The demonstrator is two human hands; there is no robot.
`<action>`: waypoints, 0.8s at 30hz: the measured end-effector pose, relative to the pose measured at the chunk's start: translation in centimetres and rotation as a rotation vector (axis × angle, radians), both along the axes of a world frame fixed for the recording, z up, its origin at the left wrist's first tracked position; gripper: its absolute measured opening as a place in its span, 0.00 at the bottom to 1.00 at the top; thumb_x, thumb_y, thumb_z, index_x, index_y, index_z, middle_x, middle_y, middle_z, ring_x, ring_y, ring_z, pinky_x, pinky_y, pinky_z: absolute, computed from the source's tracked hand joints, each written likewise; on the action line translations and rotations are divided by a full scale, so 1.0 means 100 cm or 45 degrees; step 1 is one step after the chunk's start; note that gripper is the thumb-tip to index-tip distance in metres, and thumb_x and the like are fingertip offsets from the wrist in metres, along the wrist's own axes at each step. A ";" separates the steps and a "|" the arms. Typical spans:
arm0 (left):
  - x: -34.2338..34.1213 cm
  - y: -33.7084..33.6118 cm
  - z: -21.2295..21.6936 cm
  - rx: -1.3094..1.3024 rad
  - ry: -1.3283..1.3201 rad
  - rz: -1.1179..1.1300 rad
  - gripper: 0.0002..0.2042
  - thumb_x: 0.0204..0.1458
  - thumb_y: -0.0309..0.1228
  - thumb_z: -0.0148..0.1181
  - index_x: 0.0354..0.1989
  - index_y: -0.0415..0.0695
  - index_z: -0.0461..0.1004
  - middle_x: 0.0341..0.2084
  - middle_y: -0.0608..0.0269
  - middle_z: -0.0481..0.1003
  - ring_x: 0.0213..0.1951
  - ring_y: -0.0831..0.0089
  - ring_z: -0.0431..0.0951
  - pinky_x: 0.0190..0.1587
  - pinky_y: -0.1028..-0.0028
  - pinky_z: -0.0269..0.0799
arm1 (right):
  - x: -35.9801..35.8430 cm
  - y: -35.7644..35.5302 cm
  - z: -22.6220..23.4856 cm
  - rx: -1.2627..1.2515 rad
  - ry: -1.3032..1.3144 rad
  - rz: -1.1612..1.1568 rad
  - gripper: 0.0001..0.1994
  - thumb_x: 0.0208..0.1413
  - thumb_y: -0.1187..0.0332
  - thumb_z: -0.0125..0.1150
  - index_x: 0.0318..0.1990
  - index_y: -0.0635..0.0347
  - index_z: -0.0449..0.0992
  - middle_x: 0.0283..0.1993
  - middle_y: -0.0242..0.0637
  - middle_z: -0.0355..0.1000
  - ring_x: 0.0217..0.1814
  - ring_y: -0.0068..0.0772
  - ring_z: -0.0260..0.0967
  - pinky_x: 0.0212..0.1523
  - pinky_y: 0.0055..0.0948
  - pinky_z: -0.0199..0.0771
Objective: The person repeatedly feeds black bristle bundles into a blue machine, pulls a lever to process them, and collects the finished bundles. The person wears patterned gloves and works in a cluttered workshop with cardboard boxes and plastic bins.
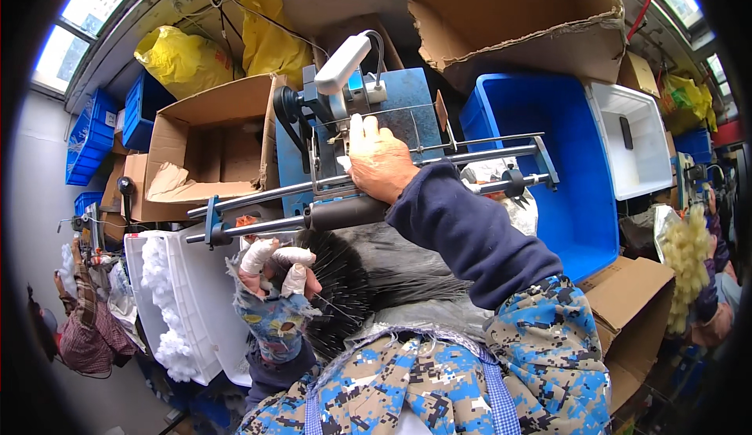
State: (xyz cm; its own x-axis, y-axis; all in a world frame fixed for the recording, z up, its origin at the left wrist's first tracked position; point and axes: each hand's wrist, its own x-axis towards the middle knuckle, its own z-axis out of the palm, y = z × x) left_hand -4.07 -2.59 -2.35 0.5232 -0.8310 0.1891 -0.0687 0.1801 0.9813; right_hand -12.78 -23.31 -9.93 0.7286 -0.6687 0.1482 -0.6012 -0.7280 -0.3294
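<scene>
My right hand [380, 157] reaches over the blue bench machine [411, 117]. Its fingers are pressed together beside the machine's metal spindle, and whatever they grip is hidden. Lower left, my left hand [276, 272] has curled fingers with white tape around several of them and a frayed patterned cuff at the wrist. What lies inside those fingers cannot be made out. Long black bristles [335, 278] fan out right beside this hand. Between me and the machine run two metal rails, the nearer one carrying a dark roller [348, 212]. A white lamp [342, 64] hangs above the spindle.
An open cardboard box [205, 133] stands left of the machine, a large blue bin [540, 168] right. Near my left arm is a white crate [176, 302] with fluffy white tufts. Grey fibres [415, 266] cover my lap area. Other people work at both far sides.
</scene>
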 end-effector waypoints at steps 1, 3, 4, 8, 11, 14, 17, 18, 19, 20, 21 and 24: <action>0.000 0.002 0.000 0.013 -0.020 0.024 0.20 0.50 0.19 0.55 0.53 0.42 0.62 0.29 0.48 0.75 0.19 0.73 0.74 0.16 0.82 0.66 | -0.003 -0.002 0.000 0.022 0.014 0.027 0.33 0.48 0.57 0.59 0.54 0.77 0.58 0.42 0.53 0.63 0.38 0.46 0.68 0.36 0.34 0.73; 0.014 0.009 -0.007 -0.064 -0.044 0.009 0.20 0.49 0.18 0.54 0.52 0.41 0.62 0.28 0.50 0.75 0.18 0.74 0.74 0.15 0.83 0.65 | -0.021 -0.010 0.004 -0.141 0.024 0.109 0.33 0.48 0.58 0.59 0.54 0.79 0.58 0.42 0.55 0.62 0.38 0.48 0.68 0.39 0.35 0.71; 0.020 0.010 -0.008 -0.049 -0.046 0.039 0.20 0.50 0.17 0.54 0.52 0.41 0.62 0.28 0.50 0.75 0.18 0.74 0.74 0.15 0.83 0.65 | -0.033 -0.017 0.005 -0.053 0.077 0.066 0.32 0.47 0.60 0.60 0.53 0.79 0.59 0.43 0.53 0.61 0.40 0.47 0.67 0.39 0.35 0.71; 0.021 0.011 -0.011 -0.046 0.036 0.171 0.20 0.49 0.17 0.54 0.52 0.40 0.62 0.28 0.50 0.75 0.18 0.74 0.73 0.14 0.82 0.66 | -0.065 -0.035 0.017 -0.042 0.246 0.018 0.24 0.40 0.64 0.65 0.44 0.70 0.68 0.45 0.47 0.59 0.47 0.43 0.60 0.39 0.39 0.68; 0.016 0.007 -0.014 -0.065 0.064 0.080 0.20 0.49 0.17 0.55 0.52 0.40 0.62 0.28 0.50 0.75 0.18 0.74 0.73 0.15 0.82 0.65 | -0.076 -0.052 0.025 -0.273 0.129 -0.015 0.18 0.40 0.65 0.64 0.39 0.64 0.72 0.41 0.41 0.63 0.46 0.40 0.61 0.42 0.39 0.61; 0.011 -0.002 -0.009 -0.100 0.068 -0.008 0.20 0.49 0.17 0.55 0.52 0.41 0.63 0.27 0.50 0.76 0.17 0.74 0.73 0.15 0.81 0.65 | -0.073 -0.075 0.024 -0.522 0.281 -0.125 0.11 0.43 0.68 0.59 0.36 0.58 0.73 0.37 0.35 0.68 0.44 0.36 0.62 0.42 0.36 0.59; 0.011 -0.007 -0.002 -0.147 0.019 -0.013 0.21 0.49 0.19 0.56 0.53 0.43 0.63 0.27 0.49 0.76 0.17 0.72 0.73 0.14 0.80 0.66 | -0.076 -0.080 0.024 -0.389 0.516 -0.035 0.06 0.45 0.70 0.56 0.33 0.58 0.75 0.36 0.36 0.72 0.45 0.35 0.64 0.43 0.38 0.58; 0.021 -0.002 -0.003 -0.172 -0.066 -0.045 0.22 0.50 0.20 0.55 0.54 0.44 0.62 0.29 0.49 0.76 0.17 0.72 0.73 0.13 0.80 0.66 | -0.079 -0.080 0.028 -0.288 0.607 0.001 0.06 0.46 0.71 0.55 0.32 0.58 0.75 0.36 0.37 0.74 0.46 0.35 0.65 0.43 0.39 0.58; 0.027 0.008 -0.004 -0.176 -0.168 -0.037 0.23 0.51 0.21 0.55 0.56 0.45 0.61 0.30 0.48 0.76 0.17 0.71 0.73 0.13 0.80 0.67 | -0.079 -0.076 0.033 -0.324 0.561 0.057 0.04 0.45 0.71 0.55 0.29 0.57 0.76 0.29 0.35 0.74 0.41 0.33 0.67 0.42 0.38 0.59; 0.029 0.015 -0.002 -0.208 -0.172 0.097 0.22 0.51 0.22 0.56 0.55 0.44 0.61 0.29 0.48 0.76 0.16 0.71 0.73 0.13 0.80 0.67 | -0.086 -0.065 0.043 -0.327 0.485 0.111 0.04 0.45 0.72 0.55 0.28 0.57 0.75 0.27 0.35 0.74 0.39 0.34 0.68 0.41 0.36 0.59; 0.030 0.025 -0.002 -0.178 -0.234 0.311 0.21 0.51 0.22 0.56 0.54 0.44 0.62 0.29 0.47 0.75 0.16 0.71 0.73 0.13 0.80 0.68 | -0.096 -0.049 0.055 -0.327 0.409 0.159 0.03 0.45 0.72 0.54 0.27 0.57 0.75 0.26 0.35 0.74 0.37 0.34 0.68 0.40 0.35 0.60; 0.057 0.035 -0.003 -0.246 -0.159 0.243 0.19 0.51 0.21 0.55 0.52 0.43 0.62 0.28 0.48 0.75 0.17 0.72 0.73 0.14 0.80 0.69 | -0.132 0.004 0.087 -0.018 0.268 0.350 0.06 0.43 0.72 0.57 0.31 0.61 0.72 0.26 0.39 0.71 0.36 0.37 0.68 0.38 0.34 0.62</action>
State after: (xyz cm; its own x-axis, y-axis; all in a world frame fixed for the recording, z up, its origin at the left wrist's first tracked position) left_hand 1.61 0.96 -2.67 0.6290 -0.6622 0.4072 -0.2373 0.3353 0.9117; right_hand -25.98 -22.93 -1.18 0.8968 -0.4422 -0.0167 -0.4357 -0.8759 -0.2074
